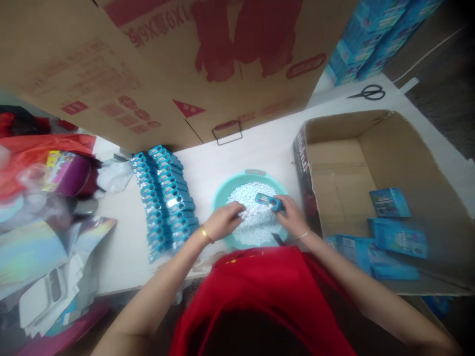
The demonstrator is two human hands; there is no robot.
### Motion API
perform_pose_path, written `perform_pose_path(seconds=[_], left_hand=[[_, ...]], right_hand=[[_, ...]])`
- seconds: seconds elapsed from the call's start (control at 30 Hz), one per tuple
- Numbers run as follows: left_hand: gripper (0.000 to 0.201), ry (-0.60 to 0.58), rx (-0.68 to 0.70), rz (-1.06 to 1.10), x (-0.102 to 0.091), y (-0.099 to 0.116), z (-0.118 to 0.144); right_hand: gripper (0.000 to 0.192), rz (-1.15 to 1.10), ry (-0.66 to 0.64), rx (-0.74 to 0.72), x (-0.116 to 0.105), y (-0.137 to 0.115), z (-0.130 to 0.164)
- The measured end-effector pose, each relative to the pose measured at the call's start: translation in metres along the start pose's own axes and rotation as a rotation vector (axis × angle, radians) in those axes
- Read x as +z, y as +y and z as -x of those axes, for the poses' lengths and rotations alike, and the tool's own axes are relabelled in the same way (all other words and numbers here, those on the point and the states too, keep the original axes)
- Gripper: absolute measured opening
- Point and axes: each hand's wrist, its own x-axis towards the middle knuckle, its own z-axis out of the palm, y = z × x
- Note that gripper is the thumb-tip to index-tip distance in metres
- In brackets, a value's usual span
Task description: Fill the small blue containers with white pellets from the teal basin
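Resting over a teal basin [222, 195] of small white pellets [256, 225], the left hand [221, 221] curls its fingers into the heap — pinching some, it seems. The right hand [293, 215] grips a small blue case [269, 200] above the pellets. Rows of blue cases [165, 198] lie just left; an open cardboard box [389, 163] stands right.
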Motion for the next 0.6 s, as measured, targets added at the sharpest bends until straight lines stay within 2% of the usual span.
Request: perform_pose_path(seconds=[0.1, 0.2, 0.3, 0.37, 0.43, 0.5, 0.6], left_hand=[[0.018, -0.085, -0.085, -0.275, -0.017, 0.027, -0.01], [0.019, -0.162, -0.151, -0.531, -0.021, 0.06, -0.021], [0.022, -0.18, -0.135, -0.653, -0.023, 0.086, -0.025], [0.023, -0.182, -0.12, -0.67, -0.028, 0.089, -0.024], [0.021, -0.169, -0.137, -0.654, -0.032, 0.075, -0.021], [0.018, -0.133, -0.188, -0.616, -0.031, 0.047, -0.021], [0.019, -0.084, -0.286, -0.537, -0.008, -0.008, -0.028]], right_hand=[[0.048, 0.03, -0.056, -0.076, 0.004, -0.006, 0.001], [0.051, 0.06, -0.075, -0.108, 0.008, -0.01, 0.001], [0.051, 0.061, -0.069, -0.118, 0.01, -0.01, 0.001], [0.05, 0.053, -0.066, -0.11, 0.01, -0.007, 0.002], [0.05, 0.041, -0.062, -0.075, 0.009, -0.004, 0.002], [0.049, 0.028, -0.048, -0.024, 0.007, -0.003, 0.001], [0.043, 0.005, 0.012, 0.038, 0.004, -0.002, -0.003]])
